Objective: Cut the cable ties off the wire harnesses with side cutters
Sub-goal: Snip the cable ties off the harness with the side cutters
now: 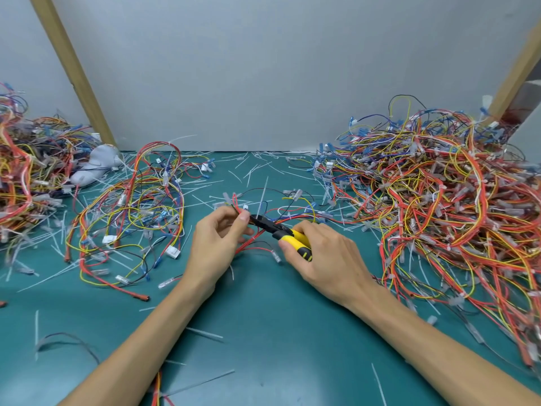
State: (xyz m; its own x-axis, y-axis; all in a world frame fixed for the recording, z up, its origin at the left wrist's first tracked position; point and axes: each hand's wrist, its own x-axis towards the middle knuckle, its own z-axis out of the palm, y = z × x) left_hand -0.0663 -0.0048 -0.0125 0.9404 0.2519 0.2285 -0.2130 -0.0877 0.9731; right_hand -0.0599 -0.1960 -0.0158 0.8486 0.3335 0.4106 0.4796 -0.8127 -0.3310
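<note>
At the middle of the green mat, my left hand (218, 244) pinches a small wire harness (288, 215) of red, yellow, blue and black wires between thumb and fingers. My right hand (320, 253) grips the yellow-and-black handles of the side cutters (281, 230). The cutters' black jaws point left and sit against the red wires right beside my left fingertips. A white cable tie (262, 197) sticks up from the harness just behind the jaws. I cannot tell whether the jaws are around a tie.
A large heap of tangled harnesses (445, 206) fills the right side. Looser harnesses (131, 218) lie left of centre, with another pile (26, 171) at the far left. Cut white ties (205, 334) litter the mat (263, 332). A grey cloth object (96, 165) lies at the back left.
</note>
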